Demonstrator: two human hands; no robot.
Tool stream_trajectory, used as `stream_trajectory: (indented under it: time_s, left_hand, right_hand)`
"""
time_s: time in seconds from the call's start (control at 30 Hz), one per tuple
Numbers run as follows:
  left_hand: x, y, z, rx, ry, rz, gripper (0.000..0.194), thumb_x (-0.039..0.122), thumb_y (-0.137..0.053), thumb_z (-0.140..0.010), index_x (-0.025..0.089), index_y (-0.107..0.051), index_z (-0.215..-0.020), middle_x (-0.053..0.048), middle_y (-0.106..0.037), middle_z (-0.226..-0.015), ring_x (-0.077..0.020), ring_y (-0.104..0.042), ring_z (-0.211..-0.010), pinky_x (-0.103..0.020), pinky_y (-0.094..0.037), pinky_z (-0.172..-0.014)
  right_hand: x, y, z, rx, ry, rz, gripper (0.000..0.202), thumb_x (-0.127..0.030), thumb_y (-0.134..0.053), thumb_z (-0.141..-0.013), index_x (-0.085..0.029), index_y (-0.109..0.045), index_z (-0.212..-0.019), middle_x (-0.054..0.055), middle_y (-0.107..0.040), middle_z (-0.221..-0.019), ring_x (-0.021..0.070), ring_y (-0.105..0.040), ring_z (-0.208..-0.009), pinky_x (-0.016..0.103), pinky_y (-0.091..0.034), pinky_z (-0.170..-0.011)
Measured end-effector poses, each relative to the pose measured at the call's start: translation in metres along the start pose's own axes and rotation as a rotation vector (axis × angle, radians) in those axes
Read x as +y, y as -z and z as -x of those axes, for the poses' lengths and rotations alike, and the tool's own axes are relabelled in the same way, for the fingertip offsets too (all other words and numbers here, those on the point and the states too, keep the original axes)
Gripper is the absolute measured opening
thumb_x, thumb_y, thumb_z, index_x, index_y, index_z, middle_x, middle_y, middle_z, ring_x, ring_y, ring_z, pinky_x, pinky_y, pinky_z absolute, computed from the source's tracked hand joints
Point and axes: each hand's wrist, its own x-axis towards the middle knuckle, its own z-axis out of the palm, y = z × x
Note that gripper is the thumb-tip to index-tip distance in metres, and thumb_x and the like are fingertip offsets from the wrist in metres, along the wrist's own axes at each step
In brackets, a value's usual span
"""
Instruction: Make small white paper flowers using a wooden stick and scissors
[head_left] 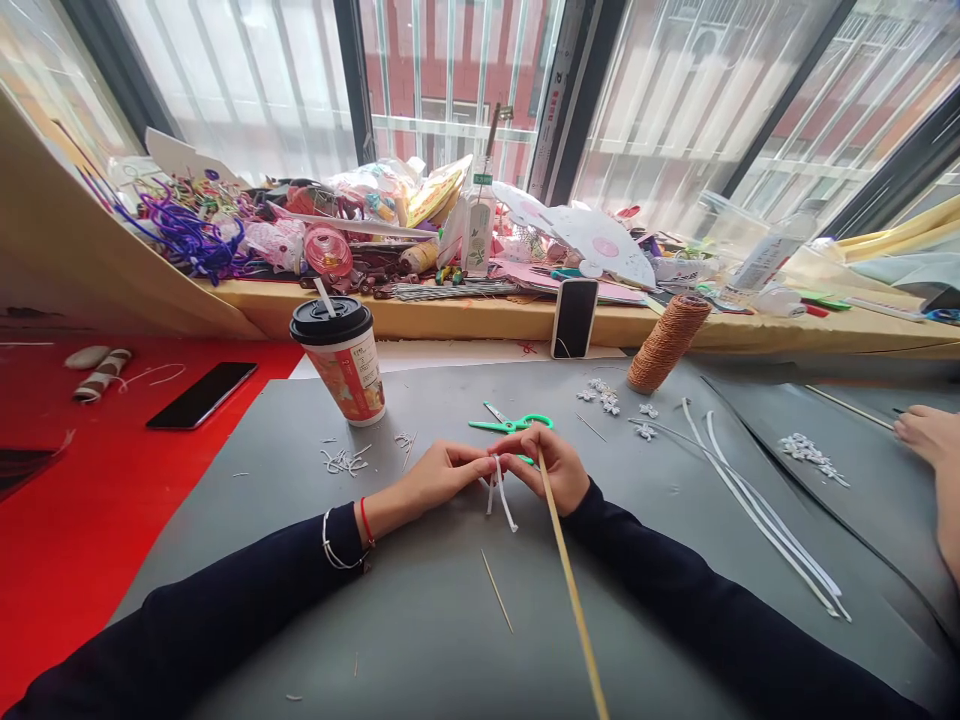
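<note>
My left hand (pixel 442 475) pinches a short piece of white cord (pixel 504 500) between thumb and fingers, its loose ends hanging down. My right hand (pixel 553 468) meets it there, fingertips closed on the same cord. A long thin bamboo stick (pixel 568 570) also sits in my right hand and slants down toward the bottom edge. Just behind my hands lies a pair of green scissors (pixel 510 424), partly covered by the right one. On the grey mat (pixel 420 620) below rests a toothpick-like stick (pixel 496 590). The part of the cord between my fingertips is hidden.
A lidded paper cup (pixel 341 365) stands left, near white cord scraps (pixel 345 460). Beyond are a phone (pixel 575 318) and a brown twine spool (pixel 669 343). Small white knotted pieces (pixel 600 395) and long white cords (pixel 765 510) lie right, near another person's hand (pixel 930 435).
</note>
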Motion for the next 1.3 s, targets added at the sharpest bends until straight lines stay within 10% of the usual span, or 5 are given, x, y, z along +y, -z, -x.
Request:
stream_trajectory:
  time_s: [0.97,1.3]
  left_hand:
    - [0.003,-0.001,-0.001,-0.109,0.045,-0.079,0.036,0.045,-0.041,-0.082,0.013,-0.059,-0.081,0.002,-0.047,-0.06,-0.0091,-0.042,-0.056,-0.02,-0.033,-0.053]
    - [0.009,-0.018,0.01,-0.024,-0.073,-0.523,0.025,0.033,-0.025,-0.088,0.019,-0.036,-0.071,0.002,-0.043,-0.066,-0.0116,-0.037,-0.06,-0.025,-0.034,-0.059]
  right_hand:
    - [-0.002,0.0,-0.006,0.042,-0.089,-0.254,0.046,-0.022,-0.07,-0.064,-0.021,-0.025,-0.057,0.0,-0.065,-0.07,0.0124,-0.056,-0.053,0.031,-0.047,-0.054]
    - [0.002,0.003,-0.002,0.126,0.006,-0.013,0.041,-0.023,-0.066,-0.069,-0.021,-0.028,-0.057,0.004,-0.067,-0.074,0.0171,-0.062,-0.071,0.034,-0.049,-0.067]
